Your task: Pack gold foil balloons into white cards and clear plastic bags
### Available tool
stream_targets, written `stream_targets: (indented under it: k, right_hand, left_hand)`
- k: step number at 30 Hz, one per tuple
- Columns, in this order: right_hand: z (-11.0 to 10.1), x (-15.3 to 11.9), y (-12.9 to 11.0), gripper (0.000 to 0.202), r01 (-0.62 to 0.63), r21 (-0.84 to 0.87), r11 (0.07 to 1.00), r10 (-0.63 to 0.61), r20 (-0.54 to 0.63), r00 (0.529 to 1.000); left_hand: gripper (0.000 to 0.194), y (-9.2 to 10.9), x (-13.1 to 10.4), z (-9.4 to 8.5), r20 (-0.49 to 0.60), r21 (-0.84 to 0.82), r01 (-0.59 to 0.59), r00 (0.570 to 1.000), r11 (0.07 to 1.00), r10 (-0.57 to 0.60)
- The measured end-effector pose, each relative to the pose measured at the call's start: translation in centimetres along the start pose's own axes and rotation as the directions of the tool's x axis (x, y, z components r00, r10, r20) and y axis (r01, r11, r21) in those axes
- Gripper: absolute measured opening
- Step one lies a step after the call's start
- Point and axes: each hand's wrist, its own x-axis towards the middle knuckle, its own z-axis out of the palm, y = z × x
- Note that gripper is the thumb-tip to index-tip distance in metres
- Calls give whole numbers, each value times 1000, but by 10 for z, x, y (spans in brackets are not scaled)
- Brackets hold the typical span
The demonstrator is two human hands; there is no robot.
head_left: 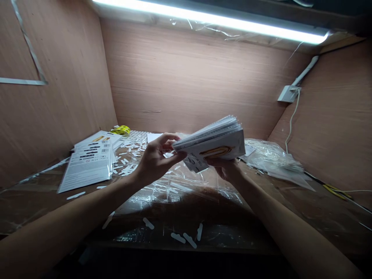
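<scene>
Between my two hands a thick stack of printed cards (213, 139) is held up above the table, tilted with its right end higher. The front card shows a yellow looped cable picture and dark lettering. My left hand (158, 155) pinches the stack's left end, thumb in front and fingers behind. Gripping the lower right edge, my right hand (225, 166) has its thumb on the front card; its other fingers are partly hidden beneath. Clear plastic sheets or bags (171, 190) lie on the table under both hands.
More printed cards (90, 162) are piled at the left, near a yellow tape roll (122, 130). Small white cut-out pieces (128, 168) are scattered about. Clear plastic bags (273, 155) and yellow-handled pliers or cutters (337, 190) lie right. Wooden panels (188, 77) enclose the table.
</scene>
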Motion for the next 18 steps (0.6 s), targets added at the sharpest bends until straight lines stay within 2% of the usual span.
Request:
stream_targets:
  k: [6,10,13,15,18]
  right_hand:
    - [-4,3,-2,47,2,-88,996,0,27,1000]
    - [-7,4,-4,45,16,-102,995,-11,50,999]
    - [-8,3,-5,45,38,-121,992,-33,44,998]
    - [-8,3,-7,45,49,-125,991,-44,41,998]
    - [-5,1,-10,43,27,-119,993,-23,40,999]
  left_hand:
    - [36,-2,3,-3,-4,-18,-59,998,998,59]
    - [46,-2,6,-6,40,-67,-73,996,995,76]
    - [63,0,9,-12,122,-144,-50,990,988,68]
    - [86,0,12,-18,212,-174,-37,974,984,74]
    - [114,-6,13,-27,287,-67,-50,956,997,67]
